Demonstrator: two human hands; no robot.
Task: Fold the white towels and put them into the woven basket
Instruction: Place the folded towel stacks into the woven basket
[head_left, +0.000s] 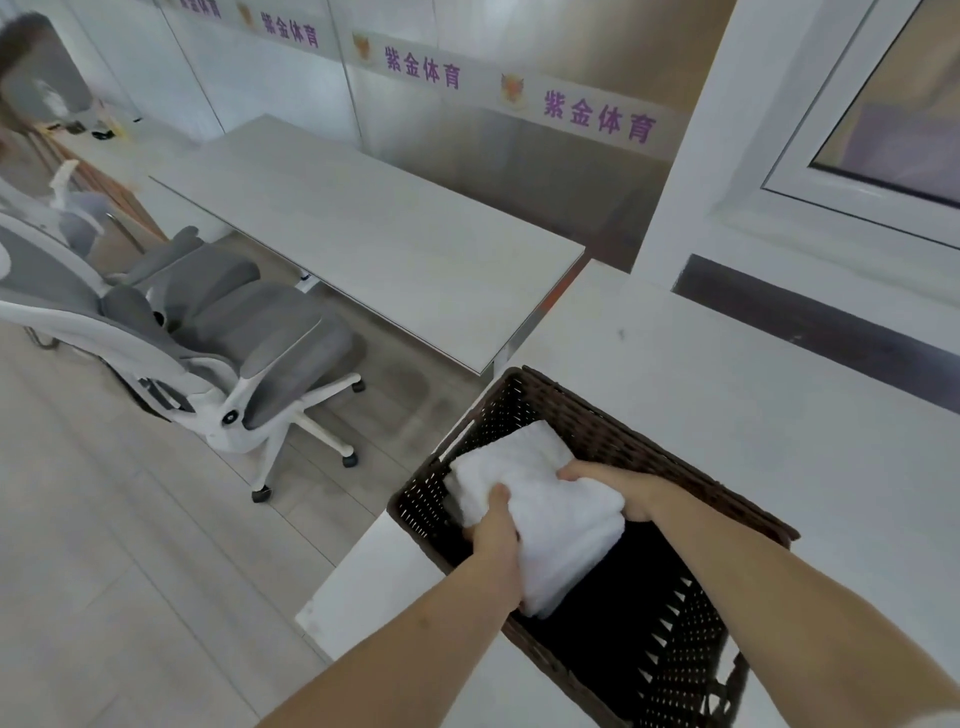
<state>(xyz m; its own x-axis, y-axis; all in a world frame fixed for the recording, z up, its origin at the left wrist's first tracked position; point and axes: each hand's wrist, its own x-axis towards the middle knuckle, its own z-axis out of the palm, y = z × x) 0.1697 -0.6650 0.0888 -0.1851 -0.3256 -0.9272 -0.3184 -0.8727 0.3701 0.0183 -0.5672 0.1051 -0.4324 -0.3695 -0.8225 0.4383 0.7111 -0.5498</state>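
A dark brown woven basket (613, 426) stands on the white counter (779, 415) in front of me. Inside its far-left end I hold a folded white towel (561, 525) with both hands. My left hand (493, 525) grips the towel's left edge, thumb on top. Reaching in from the right, my right hand (618, 486) holds the towel's far right side, its fingers partly hidden behind the cloth. More white towel (524, 447) shows beneath, toward the basket's far corner. The near right half of the basket is dark inside.
A long grey desk (363, 244) runs along the wall to the left of the counter. Grey and white office chairs (234, 353) stand beside it on the light floor. A white window frame (831, 171) rises behind the counter on the right.
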